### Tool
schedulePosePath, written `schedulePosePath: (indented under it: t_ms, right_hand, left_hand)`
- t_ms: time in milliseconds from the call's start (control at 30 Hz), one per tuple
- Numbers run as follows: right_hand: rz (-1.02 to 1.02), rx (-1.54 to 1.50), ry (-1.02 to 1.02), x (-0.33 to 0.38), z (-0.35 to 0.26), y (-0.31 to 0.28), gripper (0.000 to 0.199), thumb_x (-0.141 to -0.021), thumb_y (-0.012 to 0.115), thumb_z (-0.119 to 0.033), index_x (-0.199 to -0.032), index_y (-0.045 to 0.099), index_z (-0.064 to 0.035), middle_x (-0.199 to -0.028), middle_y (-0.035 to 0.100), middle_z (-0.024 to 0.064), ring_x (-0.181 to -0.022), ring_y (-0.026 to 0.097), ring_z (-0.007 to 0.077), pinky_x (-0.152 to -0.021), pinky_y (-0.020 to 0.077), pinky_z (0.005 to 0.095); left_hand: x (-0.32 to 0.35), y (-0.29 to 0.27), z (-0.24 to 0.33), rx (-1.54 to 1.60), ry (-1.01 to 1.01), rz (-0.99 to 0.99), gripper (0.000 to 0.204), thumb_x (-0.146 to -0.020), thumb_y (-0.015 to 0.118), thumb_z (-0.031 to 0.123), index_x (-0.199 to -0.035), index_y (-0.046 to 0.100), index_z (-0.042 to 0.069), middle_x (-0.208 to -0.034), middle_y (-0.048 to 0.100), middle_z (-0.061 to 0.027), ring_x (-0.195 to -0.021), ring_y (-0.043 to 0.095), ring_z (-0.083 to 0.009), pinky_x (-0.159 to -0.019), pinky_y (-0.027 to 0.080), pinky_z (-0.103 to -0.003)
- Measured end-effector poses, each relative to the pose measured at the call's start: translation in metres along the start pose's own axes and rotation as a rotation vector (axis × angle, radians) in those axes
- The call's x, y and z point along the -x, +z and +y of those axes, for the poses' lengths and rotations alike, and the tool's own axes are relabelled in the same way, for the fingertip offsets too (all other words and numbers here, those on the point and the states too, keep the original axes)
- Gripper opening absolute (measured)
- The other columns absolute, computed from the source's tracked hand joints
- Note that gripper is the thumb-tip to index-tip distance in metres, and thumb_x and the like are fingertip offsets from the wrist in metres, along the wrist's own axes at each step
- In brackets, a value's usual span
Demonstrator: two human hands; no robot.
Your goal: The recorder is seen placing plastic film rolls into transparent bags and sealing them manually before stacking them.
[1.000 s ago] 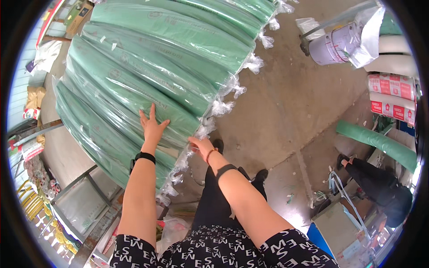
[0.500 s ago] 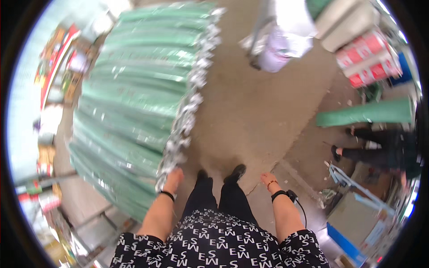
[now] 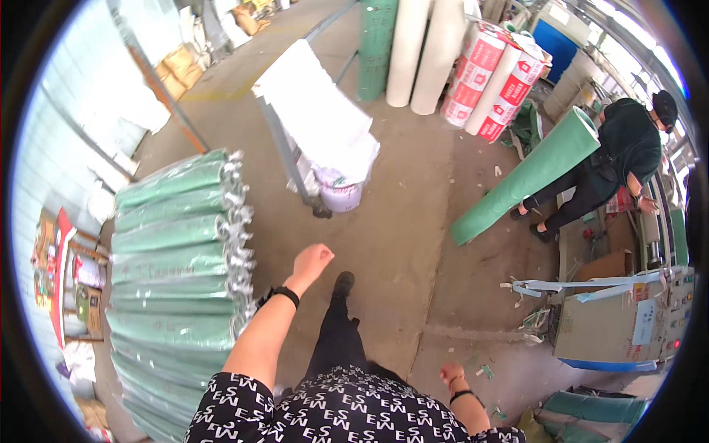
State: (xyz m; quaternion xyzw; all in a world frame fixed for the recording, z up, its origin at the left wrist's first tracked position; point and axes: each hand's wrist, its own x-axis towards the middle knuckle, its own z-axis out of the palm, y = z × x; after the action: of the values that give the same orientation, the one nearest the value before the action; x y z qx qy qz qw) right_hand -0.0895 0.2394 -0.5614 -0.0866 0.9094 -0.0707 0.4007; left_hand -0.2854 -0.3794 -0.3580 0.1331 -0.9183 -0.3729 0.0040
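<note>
Green wrapped rolls at left, lilac bucket ahead, both hands loosely clenched

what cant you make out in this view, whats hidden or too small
In the head view:
Palm of the left hand: turned away from the camera.
Top of the bucket: covered by white sheeting.
Nearest wrapped green rolls: partly behind the left sleeve, cut off below.
Markings by the buttons on the grey box: too small.

Head camera: from my remote seat, I look down and ahead from head height.
Patterned shirt: nearest, at the lower edge.
Floor: seen from above, stretching farther off.
</note>
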Motion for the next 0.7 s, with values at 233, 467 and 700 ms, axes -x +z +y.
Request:
schedulePosePath:
  t_ms: [233,467,700]
  right_hand:
    - [-0.032,0.044,-0.172,0.026,-0.047,0.08,0.03,-0.086,0.058,-0.034,-0.107,0.065,-0.0135,-0.097,0.07,0.0055,-0.083,0.066,0.026,-0.069,0.0536,0.0373]
    - [-0.116,-1.196,0.199,-0.118,-0.322,-0.188,0.034,-0.09,0.06,-0.029,-0.11,0.065,-0.0014,-0.088,0.068,0.0069,-0.082,0.064,0.0133,-0.074,0.0494,0.0278]
    - [-0.031,-1.148,0.075,-0.193,-0.387,-0.351,0.031,-0.093,0.057,-0.027,-0.115,0.063,-0.0063,-0.1,0.069,0.0072,-0.089,0.065,0.0149,-0.081,0.051,0.03]
  left_hand:
    - [-0.31,0.035,0.021,-0.223,0.289,0.129,0.029,-0.073,0.077,0.024,-0.091,0.059,0.01,-0.087,0.06,-0.0066,-0.089,0.058,-0.0269,-0.077,0.046,-0.04]
    - [-0.44,0.031,-0.018,-0.844,0.477,0.043,0.034,-0.07,0.074,0.019,-0.098,0.056,0.01,-0.103,0.053,-0.0076,-0.102,0.05,-0.0253,-0.086,0.041,-0.04]
    - [-0.48,0.037,-0.043,-0.337,0.494,-0.103,0.017,-0.071,0.069,0.019,-0.071,0.057,0.008,-0.072,0.055,-0.0112,-0.076,0.057,-0.0332,-0.066,0.045,-0.046]
